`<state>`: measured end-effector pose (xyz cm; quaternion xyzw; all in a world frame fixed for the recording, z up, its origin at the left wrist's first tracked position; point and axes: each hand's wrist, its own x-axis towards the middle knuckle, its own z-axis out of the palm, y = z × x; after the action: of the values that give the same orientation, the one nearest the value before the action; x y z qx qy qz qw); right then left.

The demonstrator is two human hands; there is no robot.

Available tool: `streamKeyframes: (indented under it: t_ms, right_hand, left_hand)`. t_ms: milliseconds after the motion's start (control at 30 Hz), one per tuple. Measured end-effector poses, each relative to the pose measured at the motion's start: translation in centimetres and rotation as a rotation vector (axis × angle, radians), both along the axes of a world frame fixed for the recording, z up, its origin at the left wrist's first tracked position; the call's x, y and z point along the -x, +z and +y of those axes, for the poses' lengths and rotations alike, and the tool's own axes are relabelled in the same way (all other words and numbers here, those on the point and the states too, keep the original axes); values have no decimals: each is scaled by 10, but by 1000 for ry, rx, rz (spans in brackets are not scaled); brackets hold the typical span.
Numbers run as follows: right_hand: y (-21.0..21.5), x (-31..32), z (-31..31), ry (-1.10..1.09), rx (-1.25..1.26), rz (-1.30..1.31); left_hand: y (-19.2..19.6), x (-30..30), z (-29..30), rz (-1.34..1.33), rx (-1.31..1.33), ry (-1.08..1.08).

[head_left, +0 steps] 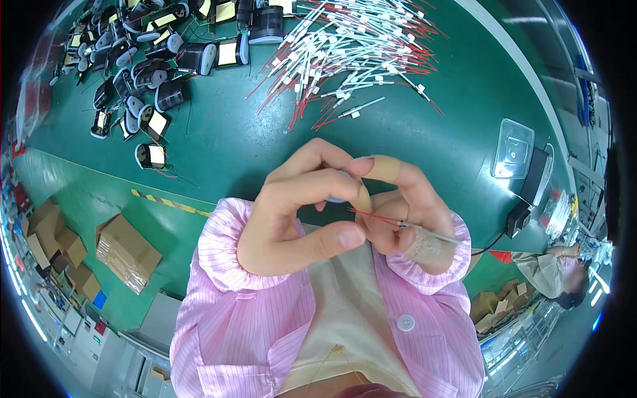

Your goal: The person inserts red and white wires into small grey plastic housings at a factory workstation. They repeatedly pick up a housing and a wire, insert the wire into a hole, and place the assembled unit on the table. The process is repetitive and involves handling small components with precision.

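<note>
In front of my chest, my left hand (298, 212) is curled, its fingertips meeting those of my right hand. Its thumb stands apart below, and the index fingertip wears a tan cover. A small grey-blue edge (336, 199) shows under the left fingers; the rest of that thing is hidden. My right hand (415, 205) is closed, with tan wrappings on two digits. Across it lies a thin pale-sleeved cable (434, 234) with fine red wires, the wires pointing toward my left hand. Both hands are just over the near edge of the green table (232, 152).
At the far left lie many black parts with grey ends (172, 93). A heap of white-and-red cables (358, 46) covers the far middle. A clear plastic box (513, 149) stands at right, beside a black device (524, 209) with a cord. Cardboard boxes (126, 252) sit on the floor.
</note>
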<state>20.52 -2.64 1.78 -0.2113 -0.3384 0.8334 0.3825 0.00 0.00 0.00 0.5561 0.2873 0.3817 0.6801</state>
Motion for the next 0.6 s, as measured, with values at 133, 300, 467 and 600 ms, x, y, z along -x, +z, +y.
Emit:
streamKeyframes:
  t_ms: [133,300,467,600]
  right_hand:
    - [9,-5,2,28,-213,-246]
    - [4,2,-4,-213,-226,-283]
    - [4,17,-9,-498,15,-57]
    - [0,10,-9,-471,-153,-212]
  left_hand:
    - [-6,-11,-10,-152,39,76]
    - [0,-6,-6,-57,-86,135]
    - [5,-2,-3,31,-227,172]
    - [15,-5,-9,126,-166,291]
